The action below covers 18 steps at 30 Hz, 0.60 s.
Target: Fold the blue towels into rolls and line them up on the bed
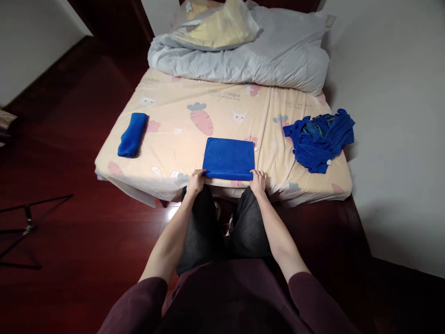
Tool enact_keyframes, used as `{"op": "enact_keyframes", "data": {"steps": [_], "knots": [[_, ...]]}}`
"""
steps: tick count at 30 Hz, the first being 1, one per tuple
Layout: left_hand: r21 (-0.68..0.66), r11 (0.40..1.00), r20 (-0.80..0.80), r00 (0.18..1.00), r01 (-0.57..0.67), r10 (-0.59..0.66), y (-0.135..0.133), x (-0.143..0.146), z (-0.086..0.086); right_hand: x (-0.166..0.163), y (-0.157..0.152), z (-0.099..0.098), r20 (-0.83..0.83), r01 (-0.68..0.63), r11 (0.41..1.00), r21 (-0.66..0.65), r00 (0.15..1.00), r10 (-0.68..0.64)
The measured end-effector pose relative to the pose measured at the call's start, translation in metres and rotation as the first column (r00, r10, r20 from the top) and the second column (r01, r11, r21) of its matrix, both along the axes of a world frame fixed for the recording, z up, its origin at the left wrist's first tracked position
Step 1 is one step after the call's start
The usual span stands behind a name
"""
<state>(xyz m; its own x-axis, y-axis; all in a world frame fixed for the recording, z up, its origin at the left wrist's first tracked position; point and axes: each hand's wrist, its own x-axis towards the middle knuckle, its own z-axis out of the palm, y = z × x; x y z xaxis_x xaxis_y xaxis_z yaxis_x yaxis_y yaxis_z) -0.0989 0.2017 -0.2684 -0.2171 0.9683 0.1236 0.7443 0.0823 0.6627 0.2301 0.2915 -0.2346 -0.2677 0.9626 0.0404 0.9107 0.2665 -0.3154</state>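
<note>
A blue towel (228, 157) lies spread as a folded rectangle near the front edge of the bed, with a thicker fold along its near side. My left hand (196, 181) is closed on its near left corner. At the near right corner, my right hand (257, 181) pinches the same edge. A small white tag sticks out from the towel's right side. To the left rests a rolled blue towel (132, 135). A crumpled pile of blue cloths (321, 139), with some green trim showing, lies to the right.
The bed (167, 120) has a yellow sheet printed with carrots and rabbits. A grey-white quilt (239, 65) and a yellow bundle in clear plastic (219, 30) sit at its far end. A wall (389, 116) borders the right side. Black stand legs (28, 227) are on the floor at left.
</note>
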Motion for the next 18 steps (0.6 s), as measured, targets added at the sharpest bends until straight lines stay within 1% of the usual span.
{"op": "enact_keyframes", "data": {"steps": [4, 7, 9, 12, 15, 18], "knots": [[-0.012, 1.000, 0.009, 1.000, -0.009, 0.009, 0.001, 0.000, -0.001, -0.006, -0.002, 0.006, 0.070, -0.017, 1.000, 0.025, 0.997, 0.015], [-0.014, 1.000, 0.023, 0.999, -0.022, 0.022, 0.003, 0.000, -0.003, -0.005, -0.004, 0.007, 0.063, -0.033, 0.999, 0.034, 0.998, 0.030], [-0.005, 1.000, 0.031, 0.999, -0.024, 0.024, 0.004, 0.000, -0.003, -0.003, -0.005, 0.006, 0.018, -0.024, 0.999, 0.041, 1.000, 0.023], [0.005, 0.999, 0.046, 0.998, -0.042, 0.041, 0.005, -0.001, -0.003, 0.003, -0.002, 0.001, -0.099, 0.009, 0.999, 0.044, 0.995, -0.005], [0.005, 0.997, 0.070, 0.994, -0.078, 0.078, 0.004, -0.003, -0.001, 0.007, 0.001, -0.002, -0.223, 0.027, 0.999, 0.046, 0.975, -0.016], [-0.018, 0.990, 0.102, 0.985, -0.140, 0.141, 0.003, -0.004, 0.001, 0.009, 0.003, -0.002, -0.293, 0.038, 0.998, 0.049, 0.956, -0.022]]}}
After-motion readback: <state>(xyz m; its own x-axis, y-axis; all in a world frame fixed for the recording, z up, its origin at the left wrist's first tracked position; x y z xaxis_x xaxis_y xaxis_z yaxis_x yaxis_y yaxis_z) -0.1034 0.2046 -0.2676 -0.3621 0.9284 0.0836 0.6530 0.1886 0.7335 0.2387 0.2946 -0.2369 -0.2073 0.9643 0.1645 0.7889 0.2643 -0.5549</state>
